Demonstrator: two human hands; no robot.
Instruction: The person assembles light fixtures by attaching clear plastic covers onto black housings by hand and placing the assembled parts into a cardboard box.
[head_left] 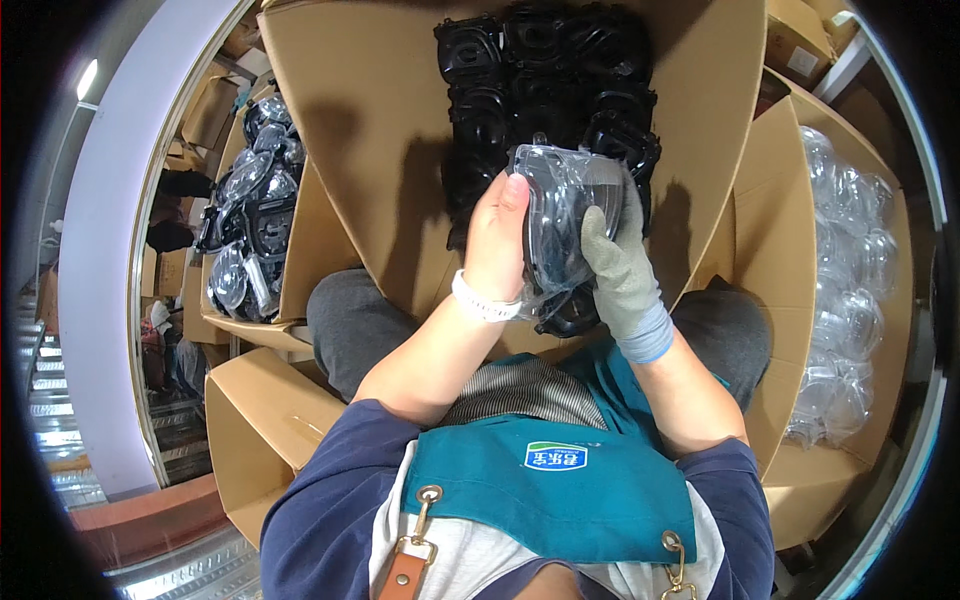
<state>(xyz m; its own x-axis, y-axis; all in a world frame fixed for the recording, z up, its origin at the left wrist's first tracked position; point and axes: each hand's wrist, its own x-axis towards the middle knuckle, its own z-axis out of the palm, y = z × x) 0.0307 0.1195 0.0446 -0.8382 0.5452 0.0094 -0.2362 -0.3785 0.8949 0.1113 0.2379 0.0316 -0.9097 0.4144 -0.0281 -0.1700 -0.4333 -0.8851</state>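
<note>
Between my two hands is a clear moulded plastic cover (556, 215), held upright over the box in front of me; it may be more than one nested together. My bare left hand (496, 240), with a white band at the wrist, grips its left side, thumb near the top edge. On the other side my right hand (622, 262), in a grey work glove, presses its thumb against the cover, fingers behind it. Below and beyond lie several black plastic housings (545, 85) in rows in the large cardboard box (350, 140). The cover hides some of them.
To the right stands a cardboard box (770, 215) with stacked clear covers (845, 290). A box on the left holds mixed black and clear parts (255, 215). Another open carton (265, 415) sits at lower left, near metal rollers (195, 575). My knees flank the large box.
</note>
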